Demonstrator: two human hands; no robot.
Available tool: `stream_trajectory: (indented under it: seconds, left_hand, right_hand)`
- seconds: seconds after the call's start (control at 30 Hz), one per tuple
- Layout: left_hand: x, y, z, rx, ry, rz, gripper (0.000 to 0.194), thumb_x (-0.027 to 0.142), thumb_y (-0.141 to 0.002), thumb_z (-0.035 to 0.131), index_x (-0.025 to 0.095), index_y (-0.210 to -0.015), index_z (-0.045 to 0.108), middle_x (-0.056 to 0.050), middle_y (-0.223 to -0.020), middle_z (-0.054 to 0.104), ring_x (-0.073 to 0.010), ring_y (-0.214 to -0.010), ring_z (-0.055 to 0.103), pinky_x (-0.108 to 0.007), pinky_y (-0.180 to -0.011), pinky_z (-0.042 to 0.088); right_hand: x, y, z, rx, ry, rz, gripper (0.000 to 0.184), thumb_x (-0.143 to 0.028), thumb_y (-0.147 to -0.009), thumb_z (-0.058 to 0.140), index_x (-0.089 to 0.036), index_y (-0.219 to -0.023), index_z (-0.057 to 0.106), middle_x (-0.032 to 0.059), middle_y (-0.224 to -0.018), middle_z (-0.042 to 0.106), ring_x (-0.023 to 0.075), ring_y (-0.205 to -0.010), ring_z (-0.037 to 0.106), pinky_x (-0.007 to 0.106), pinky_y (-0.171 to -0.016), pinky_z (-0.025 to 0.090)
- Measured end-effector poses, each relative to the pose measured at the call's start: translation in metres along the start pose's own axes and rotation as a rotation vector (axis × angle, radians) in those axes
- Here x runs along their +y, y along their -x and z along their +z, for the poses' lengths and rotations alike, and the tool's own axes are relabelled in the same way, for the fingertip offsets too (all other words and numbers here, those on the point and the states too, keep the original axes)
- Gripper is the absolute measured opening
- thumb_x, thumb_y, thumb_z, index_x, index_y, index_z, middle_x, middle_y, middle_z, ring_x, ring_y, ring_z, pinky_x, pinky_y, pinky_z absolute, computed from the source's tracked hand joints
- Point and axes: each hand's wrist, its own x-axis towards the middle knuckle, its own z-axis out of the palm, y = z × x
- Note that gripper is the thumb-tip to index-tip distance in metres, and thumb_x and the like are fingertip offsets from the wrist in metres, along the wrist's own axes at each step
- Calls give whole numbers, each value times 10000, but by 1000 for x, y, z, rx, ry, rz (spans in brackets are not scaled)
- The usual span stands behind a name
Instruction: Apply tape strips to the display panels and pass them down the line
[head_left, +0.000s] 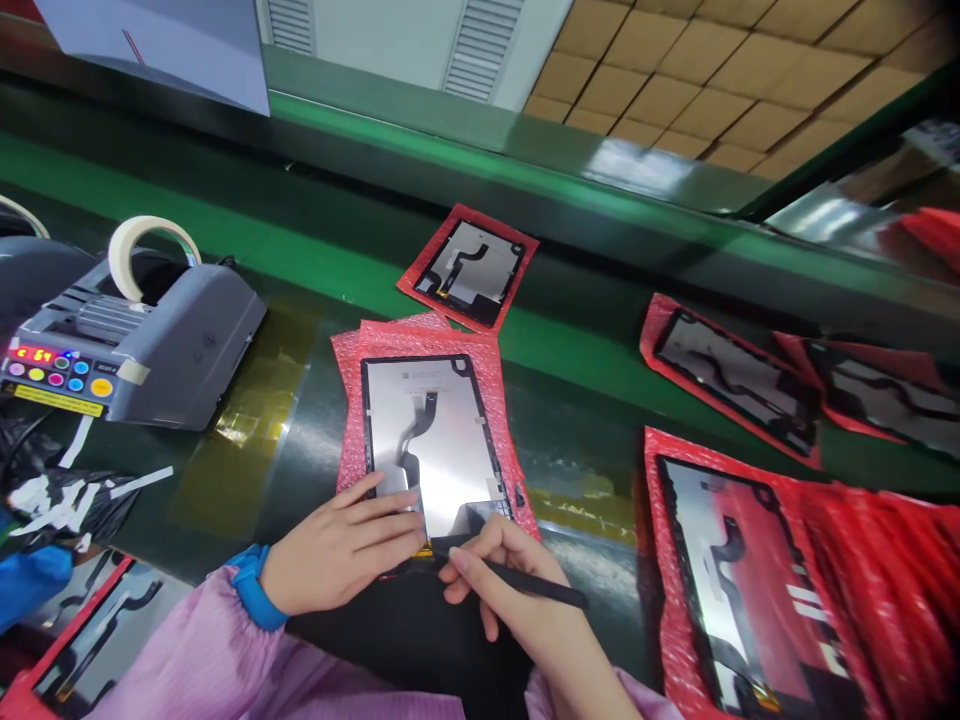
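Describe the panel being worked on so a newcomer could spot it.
On the green bench, find the gray tape machine. Right of it, a silver, black-edged panel lies on red bubble wrap. Unlike the other panels, it has the pink-sleeved left hand on it.

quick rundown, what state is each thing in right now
Centre panel: lying silver side up on red bubble wrap
Left hand: palm down, fingers laid over the panel's lower left
Right hand: closed on a slim black tool
Tape dispenser: powered on, display lit
Tape roll: mounted on the dispenser
Far panel: silver side up
Cardboard boxes: stacked
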Motion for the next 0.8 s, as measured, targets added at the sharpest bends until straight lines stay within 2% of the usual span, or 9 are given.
stream_trajectory:
  seconds: [0.17, 0.43, 0.63, 0.8]
  left_hand:
    - [-1, 0, 2, 114, -60, 75, 348, 71, -968, 408, 161, -1259, 577, -75, -1215, 722, -228, -1363, 502, -511, -1227, 235]
    - [0, -1, 2, 113, -73, 71, 335, 85, -970, 399, 170, -1241, 577, -73, -1187, 728, -224, -1349, 515, -504, -1215, 270]
    - [-1, 0, 3, 101, -84, 84, 343, 81, -959, 407, 173, -1239, 582, -83, -1207, 719, -243, -1353, 510, -541, -1206, 270]
    - [0, -2, 1, 121, -88, 84, 314, 91, -974, 389, 163, -1205, 589, -74, -1172, 732, -232, -1328, 536, -504, -1215, 261]
  right_hand:
    - [-5, 3, 5, 48, 6, 9, 426, -557, -752, 781, -192, -705, 567, 41, -658, 729, 88, -413, 582, 158, -335, 407]
    - [2, 0, -3, -3, 66, 29, 428, -570, -779, 751, -193, -711, 561, 50, -679, 741, 75, -367, 544, 172, -332, 423]
    - [7, -4, -6, -45, 76, 27, 423, -572, -795, 735, -192, -728, 561, 61, -708, 748, 86, -394, 571, 172, -331, 440]
    - [1, 1, 0, 28, 42, -19, 411, -558, -781, 755, -196, -723, 570, 45, -676, 738, 81, -389, 558, 167, -332, 421]
